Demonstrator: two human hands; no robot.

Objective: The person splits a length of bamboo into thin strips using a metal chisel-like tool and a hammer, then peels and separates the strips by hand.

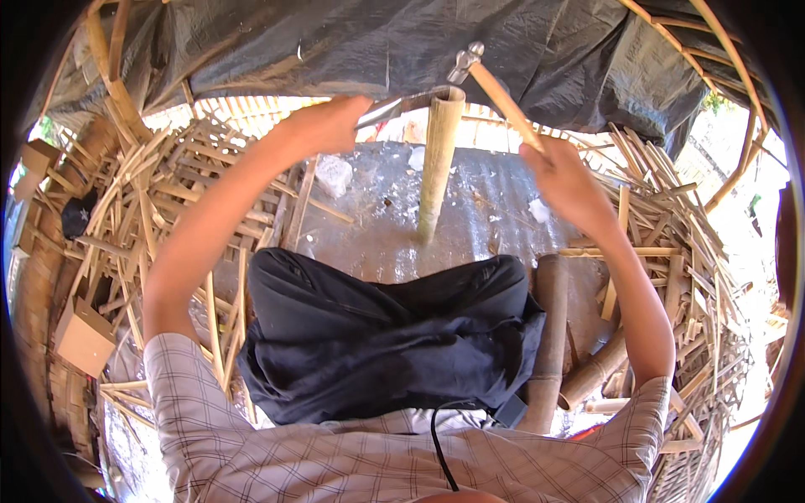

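An upright bamboo pole section (438,172) stands on the ground in front of my crossed legs, its cut end facing up. My left hand (331,124) is closed around the grip of a large knife (419,101), whose dark blade reaches across to the top of the bamboo. How deep the blade sits in the rim, I cannot tell. In my right hand (572,186) is a hammer (506,102) with a pale wooden handle. Its metal head is raised just above the bamboo's top end and the blade, apart from both.
Split bamboo strips (210,172) are heaped on the left, and another pile (696,277) on the right. Thick bamboo lengths (549,335) lie beside my right knee. A cardboard box (85,337) sits far left. Black plastic sheeting (335,50) hangs ahead. Pale lumps (334,176) lie on the grey ground sheet.
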